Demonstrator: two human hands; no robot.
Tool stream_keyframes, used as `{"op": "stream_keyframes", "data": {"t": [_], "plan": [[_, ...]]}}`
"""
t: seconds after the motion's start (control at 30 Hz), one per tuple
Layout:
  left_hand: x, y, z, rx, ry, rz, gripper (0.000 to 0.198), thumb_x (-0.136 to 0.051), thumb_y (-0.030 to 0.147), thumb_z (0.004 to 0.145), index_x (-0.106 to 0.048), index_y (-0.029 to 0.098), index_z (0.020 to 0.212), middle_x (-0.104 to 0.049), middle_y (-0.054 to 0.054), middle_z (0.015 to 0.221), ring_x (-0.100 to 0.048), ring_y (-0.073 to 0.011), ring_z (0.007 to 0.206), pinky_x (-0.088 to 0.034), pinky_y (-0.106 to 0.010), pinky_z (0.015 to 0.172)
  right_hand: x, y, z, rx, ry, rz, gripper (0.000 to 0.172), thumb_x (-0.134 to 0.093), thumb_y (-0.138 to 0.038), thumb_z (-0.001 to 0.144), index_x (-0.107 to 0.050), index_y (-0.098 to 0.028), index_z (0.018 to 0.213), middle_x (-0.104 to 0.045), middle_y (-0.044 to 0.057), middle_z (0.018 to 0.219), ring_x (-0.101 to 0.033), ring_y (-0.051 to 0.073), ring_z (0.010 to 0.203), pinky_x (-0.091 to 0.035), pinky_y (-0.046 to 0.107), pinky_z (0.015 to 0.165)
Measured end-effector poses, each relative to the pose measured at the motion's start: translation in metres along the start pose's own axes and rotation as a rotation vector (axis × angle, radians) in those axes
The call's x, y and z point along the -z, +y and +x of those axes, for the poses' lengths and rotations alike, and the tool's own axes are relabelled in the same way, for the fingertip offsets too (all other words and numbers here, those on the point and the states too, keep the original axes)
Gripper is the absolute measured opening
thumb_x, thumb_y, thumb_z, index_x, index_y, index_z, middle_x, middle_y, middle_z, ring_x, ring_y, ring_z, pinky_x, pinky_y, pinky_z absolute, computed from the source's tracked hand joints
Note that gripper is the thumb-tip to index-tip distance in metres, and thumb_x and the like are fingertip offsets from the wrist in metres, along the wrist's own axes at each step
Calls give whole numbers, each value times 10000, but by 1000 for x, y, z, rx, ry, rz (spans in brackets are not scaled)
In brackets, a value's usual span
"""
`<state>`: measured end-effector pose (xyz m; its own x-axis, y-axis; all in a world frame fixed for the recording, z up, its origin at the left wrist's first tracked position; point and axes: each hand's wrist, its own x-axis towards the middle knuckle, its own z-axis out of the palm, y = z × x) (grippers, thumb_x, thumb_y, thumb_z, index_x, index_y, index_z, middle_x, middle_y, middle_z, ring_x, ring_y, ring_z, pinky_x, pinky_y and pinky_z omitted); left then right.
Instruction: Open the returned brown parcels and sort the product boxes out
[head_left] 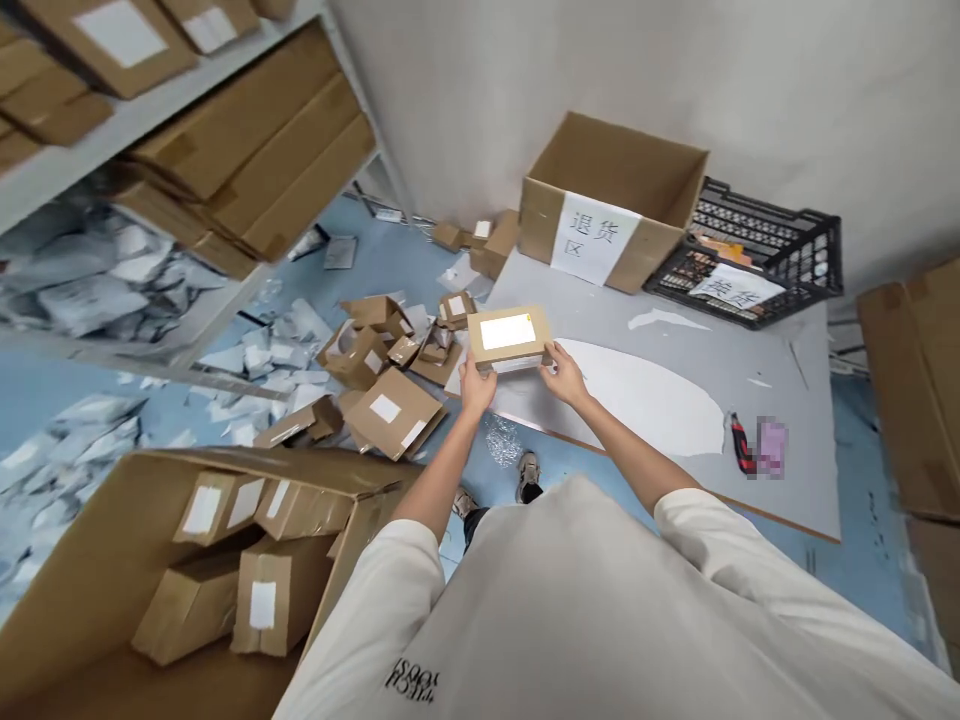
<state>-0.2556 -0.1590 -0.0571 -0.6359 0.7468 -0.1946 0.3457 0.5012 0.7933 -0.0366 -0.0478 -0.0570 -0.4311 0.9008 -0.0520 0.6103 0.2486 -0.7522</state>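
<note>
Between my two hands I hold a small brown cardboard box (510, 355) with a bright white label on its upper face. My left hand (477, 384) grips its left end and my right hand (564, 374) grips its right end, fingers curled round the lower corners. The box is over the left end of a grey table (637, 400); whether it touches the surface I cannot tell. A white paper sheet (645, 395) lies on the table just right of my right hand. Farther right is a red and black utility knife (742, 444), beside a blurred purple item (772, 446).
At the table's back stand an open carton (615, 210) and a black plastic crate (765, 240), both with handwritten signs. A large open carton (67, 580) holding several boxes is at lower left. Opened boxes (394, 410) litter the blue floor. A loaded shelf (225, 330) stands left.
</note>
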Motion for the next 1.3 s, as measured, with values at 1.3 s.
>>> {"op": "stream_keyframes", "data": {"t": [1.3], "plan": [[183,-190,-120,312,490,-199,714,-702,148,827,-596,215,1531,-564,-166,1577,-480,-342,1602,-333,-509,1409,-236,-169,-35,623,-628,6,474,-609,-281,961,-762,-189,1400,-613,194,1611,-572,358,1533,-429,570,1336]]}}
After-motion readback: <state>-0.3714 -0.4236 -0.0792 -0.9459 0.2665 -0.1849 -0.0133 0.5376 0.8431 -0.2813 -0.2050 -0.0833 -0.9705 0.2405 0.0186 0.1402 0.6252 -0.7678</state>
